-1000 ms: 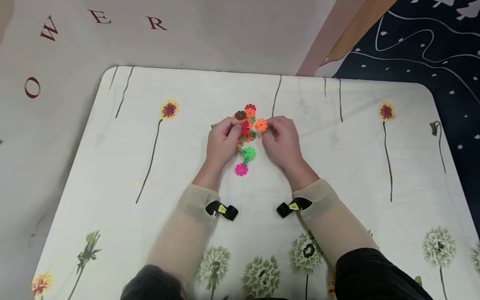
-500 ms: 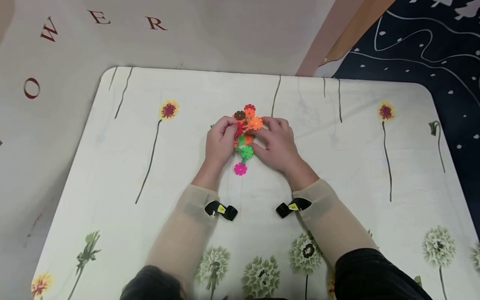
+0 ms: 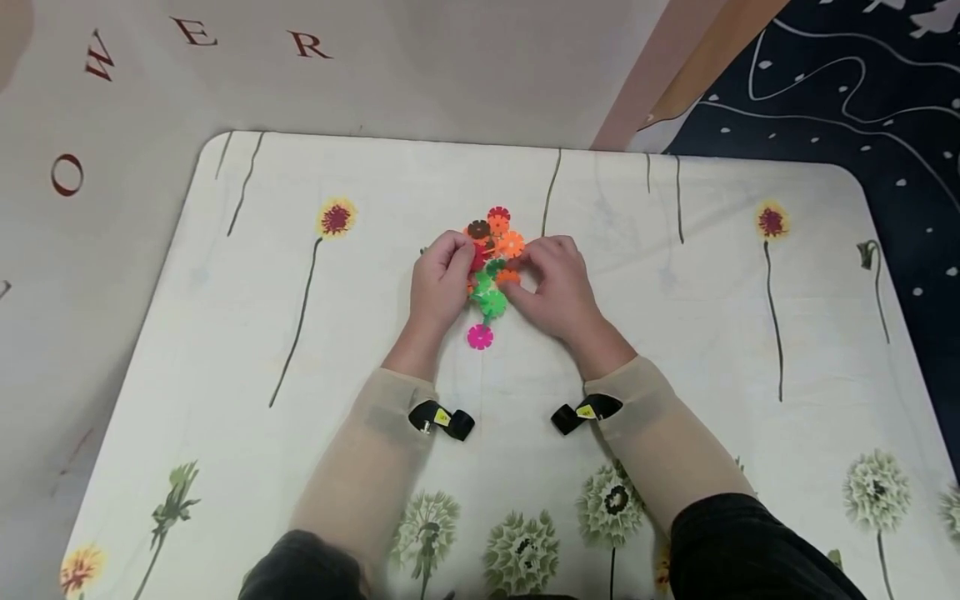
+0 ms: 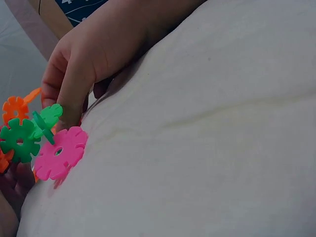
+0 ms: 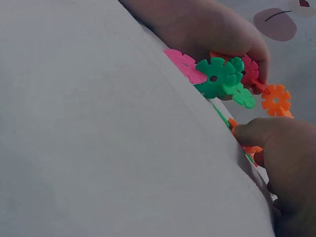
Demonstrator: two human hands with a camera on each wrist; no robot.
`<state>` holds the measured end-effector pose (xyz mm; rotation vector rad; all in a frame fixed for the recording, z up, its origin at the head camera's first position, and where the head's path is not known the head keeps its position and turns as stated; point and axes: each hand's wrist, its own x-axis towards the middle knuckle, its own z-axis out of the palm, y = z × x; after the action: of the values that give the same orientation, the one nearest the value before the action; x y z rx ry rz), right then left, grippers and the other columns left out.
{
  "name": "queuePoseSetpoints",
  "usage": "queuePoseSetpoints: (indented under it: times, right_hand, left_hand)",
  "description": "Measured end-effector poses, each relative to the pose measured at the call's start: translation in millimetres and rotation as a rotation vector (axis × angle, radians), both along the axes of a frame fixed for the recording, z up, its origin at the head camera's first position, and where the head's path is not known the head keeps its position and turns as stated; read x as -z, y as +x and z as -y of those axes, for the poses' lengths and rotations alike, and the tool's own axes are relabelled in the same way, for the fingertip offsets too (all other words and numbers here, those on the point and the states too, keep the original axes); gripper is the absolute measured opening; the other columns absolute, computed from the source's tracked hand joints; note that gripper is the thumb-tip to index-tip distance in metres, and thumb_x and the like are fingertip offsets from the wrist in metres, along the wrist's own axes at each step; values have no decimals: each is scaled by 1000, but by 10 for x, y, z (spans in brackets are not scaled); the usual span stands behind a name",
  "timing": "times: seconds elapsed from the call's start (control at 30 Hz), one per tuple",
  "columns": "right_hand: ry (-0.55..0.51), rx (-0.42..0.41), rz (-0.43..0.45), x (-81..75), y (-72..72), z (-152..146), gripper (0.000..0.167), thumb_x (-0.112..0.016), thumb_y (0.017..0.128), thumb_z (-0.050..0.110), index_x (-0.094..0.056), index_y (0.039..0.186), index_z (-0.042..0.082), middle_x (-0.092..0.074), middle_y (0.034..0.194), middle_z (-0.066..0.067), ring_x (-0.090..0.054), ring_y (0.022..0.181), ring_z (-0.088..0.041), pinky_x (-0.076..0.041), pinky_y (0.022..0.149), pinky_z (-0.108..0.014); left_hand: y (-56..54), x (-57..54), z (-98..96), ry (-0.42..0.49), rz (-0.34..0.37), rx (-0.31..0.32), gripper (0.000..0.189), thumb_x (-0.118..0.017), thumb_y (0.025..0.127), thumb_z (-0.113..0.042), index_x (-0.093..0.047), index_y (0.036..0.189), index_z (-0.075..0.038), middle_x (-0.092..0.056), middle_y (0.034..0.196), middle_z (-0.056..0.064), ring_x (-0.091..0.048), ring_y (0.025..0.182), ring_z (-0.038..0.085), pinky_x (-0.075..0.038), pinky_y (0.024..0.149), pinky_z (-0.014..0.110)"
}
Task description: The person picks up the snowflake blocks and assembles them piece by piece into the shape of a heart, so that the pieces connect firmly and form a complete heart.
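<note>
A cluster of interlocked plastic snowflake discs (image 3: 491, 303) in orange, red, green, brown and pink lies between my hands in the head view. On its left side, my left hand (image 3: 441, 282) pinches a red disc (image 3: 478, 257) between thumb and fingers. From the right, my right hand (image 3: 557, 287) holds an orange disc (image 3: 508, 277) with its thumb and curled fingers; the fingertips are partly hidden. A pink disc (image 4: 61, 153) sticks out from the near end, joined to green discs (image 4: 19, 140). The right wrist view shows another orange disc (image 5: 275, 100) above the right thumb.
The table (image 3: 390, 333) wears a white cloth printed with flowers and stems. A pale wall (image 3: 450, 75) with letters stands behind it, and a dark patterned surface (image 3: 840, 83) lies at the far right. A small black device (image 3: 442, 421) sits on each wrist.
The right hand has moved from the upper orange disc down to a lower orange one, which has shifted right. The upper orange disc now sits further left, against the cluster. The left hand keeps its grip.
</note>
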<state>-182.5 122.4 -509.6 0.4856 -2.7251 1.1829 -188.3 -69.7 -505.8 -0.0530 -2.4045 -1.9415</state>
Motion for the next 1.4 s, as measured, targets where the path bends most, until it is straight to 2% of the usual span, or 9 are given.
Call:
queuePoseSetpoints:
  times: [0.07, 0.2, 0.43, 0.57, 0.7, 0.87, 1.07, 1.2, 1.4]
  right_hand:
    - [-77, 12, -4, -4, 0, 10, 16, -83, 90, 15, -72, 97, 6, -70, 96, -6, -53, 109, -30, -43, 95, -47]
    - [-217, 57, 22, -4, 4, 27, 10, -80, 92, 10, -72, 95, 5, -69, 92, -6, -55, 95, -24, -47, 84, -37]
    - [-506, 191, 19, -6, 17, 26, 16, -80, 95, 4, -76, 109, 0, -71, 91, -11, -61, 79, -19, -51, 69, -25]
    - [-597, 251, -15, -1, 10, 21, 16, -78, 97, 3, -76, 112, -2, -74, 93, -16, -62, 77, -18, -50, 66, -22]
    - [-648, 260, -40, 7, -2, 27, 15, -73, 99, -2, -71, 112, -8, -73, 96, -20, -65, 76, -18, -53, 67, -21]
    - [-730, 230, -33, -6, -6, 44, 12, -69, 100, -6, -66, 111, -11, -70, 94, -15, -69, 77, -23, -57, 68, -24]
    - [-750, 193, -24, -11, 4, 50, 11, -67, 100, -9, -64, 110, -14, -69, 94, -13, -69, 79, -27, -56, 68, -24]
    - [-729, 193, -33, -40, 18, 65, 11, -66, 98, -13, -63, 108, -17, -70, 93, -14, -66, 77, -22, -53, 68, -22]
    - [-722, 188, -53, -239, 107, 124, 9, -67, 95, -16, -63, 101, -20, -71, 89, -13, -63, 75, -11, -51, 68, -20]
  left_hand:
    - [3, -12, 1, 9, 9, -4, 22, -51, 111, -18, -64, 99, -5, -58, 82, 8, -55, 67, 22, -47, 63, 28]
    - [6, -25, 3, 18, 17, -18, 22, -50, 111, -16, -64, 98, -5, -58, 82, 8, -56, 66, 22, -48, 61, 27]
    - [4, -19, -10, 21, 10, -21, 23, -49, 111, -15, -63, 97, -4, -59, 83, 8, -56, 66, 22, -48, 62, 28]
    - [7, -16, -16, 26, 10, -21, 22, -49, 111, -16, -63, 98, -5, -59, 84, 8, -56, 67, 22, -49, 63, 27]
    - [13, -20, -17, 30, 12, -24, 22, -49, 111, -16, -62, 97, -5, -59, 83, 8, -56, 67, 22, -49, 62, 26]
    - [12, -14, -9, 30, 11, -32, 22, -48, 110, -16, -63, 97, -5, -59, 83, 7, -57, 67, 21, -49, 62, 27]
    - [8, -15, -5, 29, 7, -38, 22, -48, 110, -15, -63, 97, -5, -60, 83, 7, -57, 67, 21, -49, 63, 27]
    - [-1, -12, -6, 31, 4, -43, 23, -48, 110, -15, -63, 97, -4, -60, 82, 7, -57, 67, 21, -48, 62, 27]
    - [-5, -11, -13, 33, 11, -43, 23, -48, 111, -16, -64, 98, -5, -60, 84, 7, -56, 68, 21, -49, 63, 27]
